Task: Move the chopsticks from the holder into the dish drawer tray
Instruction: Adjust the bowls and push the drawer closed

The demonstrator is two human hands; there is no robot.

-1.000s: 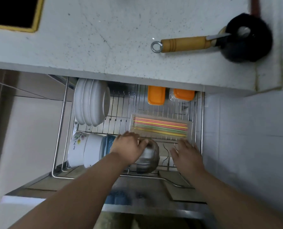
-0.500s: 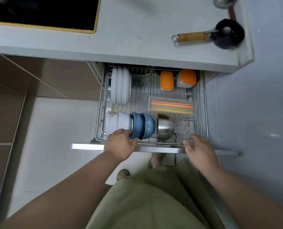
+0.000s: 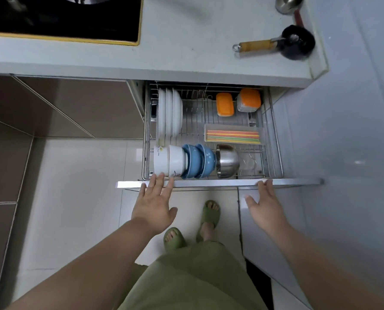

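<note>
- Under the grey countertop (image 3: pixel 186 52), the wire dish drawer (image 3: pixel 274 139) stands pulled out, its metal front rail (image 3: pixel 209 183) nearest the person. To my eye it would slide easily, but it carries crockery that would rattle if shoved.
- In the drawer's left half, white plates (image 3: pixel 169 113) stand on edge; in front of them a row of nested bowls lies on its side: white bowls (image 3: pixel 168 161), blue bowls (image 3: pixel 200 161), then a steel bowl (image 3: pixel 228 161). All but the steel one look breakable.
- Towards the right, a clear tray (image 3: pixel 234 127) lies flat on the wires, behind the steel bowl and in front of two orange-lidded boxes (image 3: pixel 238 102).
- The left hand (image 3: pixel 153 204) is spread open and empty, fingertips at the rail, just touching or nearly so.
- The right hand (image 3: pixel 266 205) is likewise open and empty, fingertips at the rail further right.
- The chopsticks (image 3: pixel 233 137) lie side by side inside the tray, in mixed colours. They look light, stiff and smooth, likely to roll or slip, so they are best pinched as a bunch near the middle. No holder is in view.
</note>
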